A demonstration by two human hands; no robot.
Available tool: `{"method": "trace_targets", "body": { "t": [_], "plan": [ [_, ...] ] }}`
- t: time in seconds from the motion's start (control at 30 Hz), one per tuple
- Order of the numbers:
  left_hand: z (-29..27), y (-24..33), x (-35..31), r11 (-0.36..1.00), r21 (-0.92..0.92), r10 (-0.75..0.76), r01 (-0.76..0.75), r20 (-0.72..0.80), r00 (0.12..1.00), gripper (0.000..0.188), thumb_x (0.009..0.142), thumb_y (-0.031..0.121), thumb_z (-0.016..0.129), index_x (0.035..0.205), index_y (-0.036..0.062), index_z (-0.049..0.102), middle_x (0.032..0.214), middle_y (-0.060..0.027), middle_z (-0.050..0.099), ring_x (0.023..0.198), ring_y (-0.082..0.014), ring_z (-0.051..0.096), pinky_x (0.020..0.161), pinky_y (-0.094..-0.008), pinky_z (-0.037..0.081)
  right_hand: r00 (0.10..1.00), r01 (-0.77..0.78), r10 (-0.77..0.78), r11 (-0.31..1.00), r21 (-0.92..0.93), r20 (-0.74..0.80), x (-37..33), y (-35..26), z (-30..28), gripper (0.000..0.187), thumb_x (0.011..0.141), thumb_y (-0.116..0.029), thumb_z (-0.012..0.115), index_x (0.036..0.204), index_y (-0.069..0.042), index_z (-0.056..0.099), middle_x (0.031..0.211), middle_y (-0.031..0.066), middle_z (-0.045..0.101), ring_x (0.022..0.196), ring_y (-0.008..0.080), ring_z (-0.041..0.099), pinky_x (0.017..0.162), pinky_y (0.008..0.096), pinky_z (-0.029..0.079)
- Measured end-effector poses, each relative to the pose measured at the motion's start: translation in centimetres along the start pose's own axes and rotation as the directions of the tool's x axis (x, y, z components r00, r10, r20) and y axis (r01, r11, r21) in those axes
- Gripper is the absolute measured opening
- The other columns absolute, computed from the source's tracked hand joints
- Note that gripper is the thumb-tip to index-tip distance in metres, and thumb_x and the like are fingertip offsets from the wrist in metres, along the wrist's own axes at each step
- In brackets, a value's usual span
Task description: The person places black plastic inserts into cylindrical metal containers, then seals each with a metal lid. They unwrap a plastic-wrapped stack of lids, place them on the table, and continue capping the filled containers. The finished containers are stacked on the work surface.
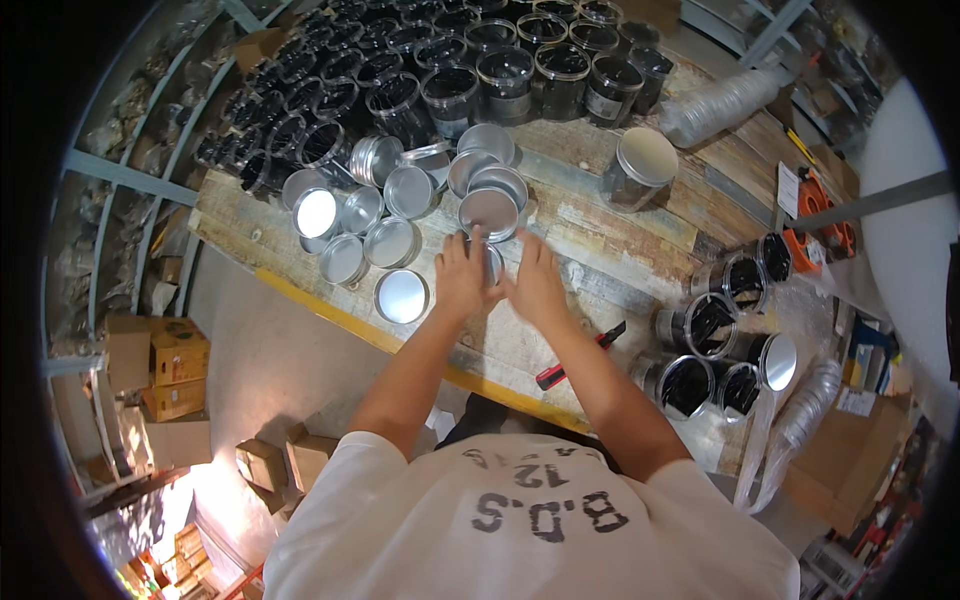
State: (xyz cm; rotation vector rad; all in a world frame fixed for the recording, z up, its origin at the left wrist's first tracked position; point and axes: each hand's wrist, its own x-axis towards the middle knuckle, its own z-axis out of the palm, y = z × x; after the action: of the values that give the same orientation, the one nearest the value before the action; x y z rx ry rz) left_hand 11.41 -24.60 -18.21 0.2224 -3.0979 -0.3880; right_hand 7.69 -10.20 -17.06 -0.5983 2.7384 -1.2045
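Note:
On the wooden table, my left hand (463, 275) covers the left side of a round silver metal lid (492, 264), its thumb at the near rim. Its forefinger reaches the edge of another round lid (488, 213) just beyond. Close by on the right, my right hand (536, 285) has its fingers stretched forward and its thumb near the held lid's rim. Its palm side is hidden. More loose lids lie beyond and to the left, among them a bright one (401, 297) by the table edge.
Many clear jars with black contents (505, 85) crowd the far side. One capped jar (640, 168) stands apart. A red cutter knife (580, 357) lies right of my forearm. More jars (710, 325), a plastic-wrapped roll (722, 105) and orange-handled tools (822, 225) are at the right.

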Motion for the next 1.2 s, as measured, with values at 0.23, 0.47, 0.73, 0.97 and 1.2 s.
{"method": "trace_targets", "body": {
  "t": [0.23, 0.47, 0.73, 0.97, 1.2],
  "plan": [
    [2.8, -1.3, -1.0, 0.966, -0.221, 0.109, -0.135, -0.124, 0.986, 0.095, 0.067, 0.034, 0.076, 0.144, -0.0003, 0.033, 0.134, -0.0235, 0.041, 0.128, -0.0394, 0.037, 0.104, -0.0538, 0.028, 0.945, -0.155, 0.218, 0.955, 0.254, -0.243, 11.7, 5.0, 3.5, 0.064, 0.082, -0.033, 0.075, 0.13, 0.0, 0.048, 0.114, 0.0229, 0.061, 0.101, 0.0381, 0.06, 0.087, 0.0433, 0.048],
    [2.2, -4.0, -1.6, 0.822, -0.546, 0.009, -0.164, -0.275, 0.961, 0.088, 0.066, 0.025, 0.075, 0.143, 0.0008, 0.038, 0.131, -0.0263, 0.043, 0.12, -0.0412, 0.042, 0.101, -0.051, 0.034, 0.845, -0.181, 0.469, 0.705, 0.686, -0.259, 5.9, 6.1, 4.9, 0.036, 0.088, -0.013, 0.068, 0.119, -0.001, 0.054, 0.095, 0.0113, 0.067, 0.084, 0.0178, 0.062, 0.075, 0.0299, 0.049],
    [2.2, -0.4, -3.7, 0.894, -0.391, 0.099, -0.22, -0.308, 0.946, 0.063, 0.077, 0.027, 0.067, 0.137, 0.0148, 0.052, 0.138, -0.0206, 0.04, 0.131, -0.043, 0.032, 0.102, -0.0587, 0.025, 0.688, -0.089, 0.18, 0.982, 0.165, -0.702, -0.9, 1.6, -0.7, 0.036, 0.076, 0.002, 0.066, 0.11, -0.006, 0.061, 0.099, 0.0117, 0.059, 0.091, 0.0281, 0.059, 0.081, 0.0357, 0.047],
    [3.5, 0.0, -3.6, 0.937, -0.126, 0.29, -0.326, -0.243, 0.926, 0.051, 0.073, 0.027, 0.067, 0.123, 0.0197, 0.062, 0.134, -0.0144, 0.047, 0.131, -0.0395, 0.036, 0.1, -0.0593, 0.026, 0.894, 0.161, -0.356, 0.822, -0.546, -0.271, -4.2, 3.6, -0.4, 0.032, 0.074, -0.017, 0.07, 0.104, -0.011, 0.063, 0.115, 0.0115, 0.057, 0.115, 0.0326, 0.053, 0.102, 0.0573, 0.037],
    [3.7, 0.3, -3.4, 0.962, 0.011, 0.27, -0.272, -0.16, 0.949, 0.038, 0.076, 0.028, 0.064, 0.113, 0.0228, 0.066, 0.136, -0.0126, 0.046, 0.132, -0.0409, 0.035, 0.1, -0.0622, 0.026, 0.995, -0.102, 0.102, 0.965, -0.243, -0.012, -4.6, 2.2, 0.8, 0.062, 0.066, -0.038, 0.081, 0.114, -0.008, 0.056, 0.148, 0.0231, 0.035, 0.135, 0.048, 0.028, 0.107, 0.0634, 0.025]
  ]
}}
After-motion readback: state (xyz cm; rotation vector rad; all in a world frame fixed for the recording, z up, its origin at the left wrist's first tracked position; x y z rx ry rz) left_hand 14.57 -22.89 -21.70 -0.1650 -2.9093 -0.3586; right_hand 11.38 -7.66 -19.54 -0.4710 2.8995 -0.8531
